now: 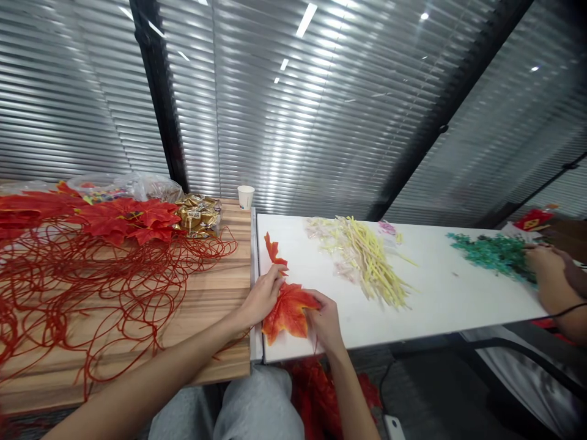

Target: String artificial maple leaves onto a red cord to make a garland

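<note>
An orange-red artificial maple leaf (pixel 288 311) lies over the left end of the white table, between my two hands. My left hand (pixel 265 296) is closed at its upper left edge, fingers bent together. A second, narrower-looking leaf (pixel 271 246) sticks out just beyond those fingertips. On the other side, my right hand (pixel 326 319) pinches the leaf's right edge between thumb and fingers. A thin red strand hangs below that hand. Under the table edge, beside my knees, is a heap of red leaves (pixel 316 397), partly hidden by my right forearm.
Tangled red cord (pixel 132 293) and red leaves (pixel 128 217) cover much of the wooden table, near gold packets (pixel 199 215) and a paper cup (pixel 246 197). Yellow strips (pixel 367 256) lie on the white table (pixel 440 299). At right, another person's hand (pixel 545 263) touches green pieces (pixel 495 255).
</note>
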Demonstrator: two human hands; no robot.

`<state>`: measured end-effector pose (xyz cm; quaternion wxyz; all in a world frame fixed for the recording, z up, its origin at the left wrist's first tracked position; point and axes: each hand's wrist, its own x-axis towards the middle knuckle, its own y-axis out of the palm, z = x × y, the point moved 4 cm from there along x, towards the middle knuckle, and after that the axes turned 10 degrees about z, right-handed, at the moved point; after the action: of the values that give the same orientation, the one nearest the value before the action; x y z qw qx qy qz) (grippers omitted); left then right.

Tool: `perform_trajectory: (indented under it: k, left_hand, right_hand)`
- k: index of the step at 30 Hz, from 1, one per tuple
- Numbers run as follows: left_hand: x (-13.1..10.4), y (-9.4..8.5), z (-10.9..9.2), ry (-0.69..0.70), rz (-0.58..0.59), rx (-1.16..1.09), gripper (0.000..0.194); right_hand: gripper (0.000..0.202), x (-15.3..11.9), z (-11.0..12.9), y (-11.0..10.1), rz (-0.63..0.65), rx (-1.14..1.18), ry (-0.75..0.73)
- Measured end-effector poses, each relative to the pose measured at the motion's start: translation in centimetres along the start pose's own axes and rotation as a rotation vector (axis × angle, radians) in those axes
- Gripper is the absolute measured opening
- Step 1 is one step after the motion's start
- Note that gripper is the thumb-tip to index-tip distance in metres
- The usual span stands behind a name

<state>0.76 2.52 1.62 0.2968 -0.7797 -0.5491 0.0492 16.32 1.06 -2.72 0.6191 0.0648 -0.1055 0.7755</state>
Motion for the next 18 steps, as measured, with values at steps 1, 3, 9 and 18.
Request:
perform_trajectory:
  k: [1,3,9,18]
  left_hand:
    - [0.0,0.0,0.0,-0.006,-0.01,-0.004,0.025]
    - [0.0,0.0,0.0,-0.009,-0.001,-0.028,0.028]
    - [-0.2,0.8,-1.1,0.047,0.275,-0.18,0.025]
    - [0.3,0.2,-0.4,0.044,0.173,-0.296,0.022]
  right_hand:
    - [0.029,0.0,0.1,0.1,0.012,-0.017,0.001]
    - [0.026,0.0,0.3,0.2,0.017,-0.014,-0.001]
    - [0.016,0.3,0.6,0.3,-0.01,0.108,0.039]
    - [0.02,0.1,-0.1,-0.3,-0.078,0.226,0.117]
